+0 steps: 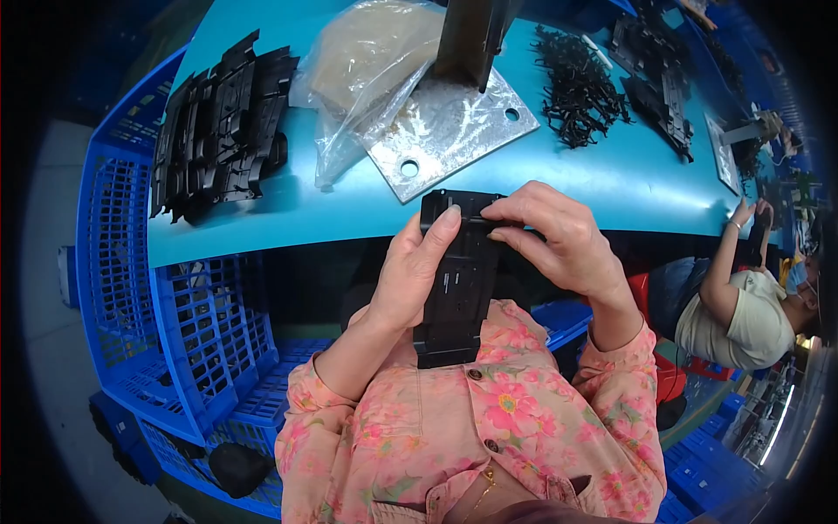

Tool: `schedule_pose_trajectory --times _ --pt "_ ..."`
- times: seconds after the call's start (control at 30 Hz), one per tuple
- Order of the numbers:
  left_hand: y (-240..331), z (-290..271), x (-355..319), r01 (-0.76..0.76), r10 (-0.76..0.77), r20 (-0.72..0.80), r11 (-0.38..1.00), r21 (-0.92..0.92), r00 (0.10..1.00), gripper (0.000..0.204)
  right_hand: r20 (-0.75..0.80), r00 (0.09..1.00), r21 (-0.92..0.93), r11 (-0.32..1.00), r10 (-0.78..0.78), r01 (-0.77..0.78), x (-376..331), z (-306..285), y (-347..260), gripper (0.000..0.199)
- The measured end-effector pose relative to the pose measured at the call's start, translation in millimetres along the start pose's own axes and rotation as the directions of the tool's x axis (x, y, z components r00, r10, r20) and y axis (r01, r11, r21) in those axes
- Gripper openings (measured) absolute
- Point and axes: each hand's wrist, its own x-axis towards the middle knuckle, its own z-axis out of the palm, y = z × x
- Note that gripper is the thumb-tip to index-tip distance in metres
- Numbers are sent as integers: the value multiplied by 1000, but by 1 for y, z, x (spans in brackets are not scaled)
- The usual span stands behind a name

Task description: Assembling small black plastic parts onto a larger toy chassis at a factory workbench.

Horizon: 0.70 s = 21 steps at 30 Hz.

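Observation:
A long black moulded plastic part [456, 293] is held upright in front of my chest, just off the near edge of the table. My left hand [412, 266] grips its left side, thumb laid across the upper face. At the part's upper right edge, my right hand [559, 236] pinches with thumb and forefinger; whether a small piece sits between those fingertips is hidden. Beyond the part stands a metal base plate [458, 131] with round holes and an upright post [471, 39].
Black plastic parts [227, 122] are stacked on the turquoise table [349, 214] at left. A clear plastic bag [367, 61] lies behind the plate. Small black pieces [576, 87] are heaped right of it. Blue crates [209, 341] stand lower left. A co-worker [742, 306] sits at right.

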Motion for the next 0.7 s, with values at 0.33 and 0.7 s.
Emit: schedule_pose_trajectory --times 0.33,0.7 --pt "-2 -3 2 14 -13 34 1000 -19 999 31 -141 990 78 997 15 -4 -4 7 5 29" --pt "-2 -5 2 -15 16 55 1000 -22 998 32 -62 995 -37 996 -84 82 4 -2 2 28"
